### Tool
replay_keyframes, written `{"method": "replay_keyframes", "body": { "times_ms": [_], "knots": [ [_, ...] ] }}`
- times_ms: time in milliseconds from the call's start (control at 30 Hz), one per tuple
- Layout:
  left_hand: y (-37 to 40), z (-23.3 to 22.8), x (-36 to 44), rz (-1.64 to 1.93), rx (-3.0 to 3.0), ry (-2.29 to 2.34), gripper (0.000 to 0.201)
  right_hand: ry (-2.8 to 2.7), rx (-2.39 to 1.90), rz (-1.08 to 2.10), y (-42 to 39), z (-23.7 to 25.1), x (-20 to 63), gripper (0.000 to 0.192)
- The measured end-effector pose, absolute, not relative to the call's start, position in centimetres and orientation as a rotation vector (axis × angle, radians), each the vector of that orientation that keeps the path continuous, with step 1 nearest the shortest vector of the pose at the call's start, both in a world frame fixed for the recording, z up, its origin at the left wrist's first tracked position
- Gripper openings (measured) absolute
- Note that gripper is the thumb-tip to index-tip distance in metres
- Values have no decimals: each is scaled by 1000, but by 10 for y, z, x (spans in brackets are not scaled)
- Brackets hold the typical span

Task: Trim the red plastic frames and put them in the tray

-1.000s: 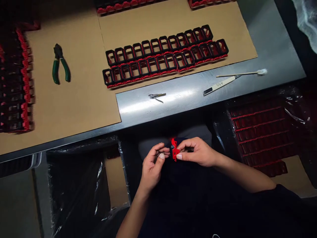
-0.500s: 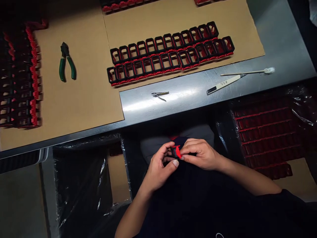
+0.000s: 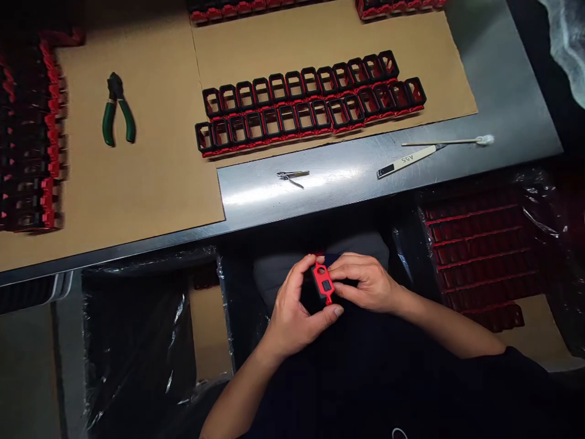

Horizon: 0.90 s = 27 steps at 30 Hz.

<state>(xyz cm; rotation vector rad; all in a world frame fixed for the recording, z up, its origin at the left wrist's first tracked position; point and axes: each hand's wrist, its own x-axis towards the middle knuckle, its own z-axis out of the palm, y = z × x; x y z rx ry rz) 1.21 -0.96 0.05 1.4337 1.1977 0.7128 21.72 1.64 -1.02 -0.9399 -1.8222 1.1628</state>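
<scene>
Left hand and right hand both pinch small flat red plastic piece, fingers curled shut on it

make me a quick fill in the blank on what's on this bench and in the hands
1. Both hands, the left hand and the right hand, hold one small ____ plastic part below the table edge.
2. The pliers on the cardboard have ____ handles.
3. The black and red frames in the middle stand in ____ rows.
4. The cotton swab lies on the bare ____ table.

Missing words: red; green; two; metal
</scene>
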Motion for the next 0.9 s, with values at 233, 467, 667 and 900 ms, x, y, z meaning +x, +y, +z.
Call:
{"method": "replay_keyframes", "body": {
  "times_ms": [233,467,667,900],
  "knots": [
    [-12,0,14,851,1721,1187,86,-1779,-969,1141,15,-8,216,21],
    [-6,5,15,849,1874,1192,75,-1509,-1136,1380,14,1,218,18],
    [-7,3,15,860,1869,1204,73,-1148,-1173,1827,12,8,219,18],
    [-7,1,15,838,1846,1230,73,-892,-1096,2082,13,10,217,28]
  ]
}}
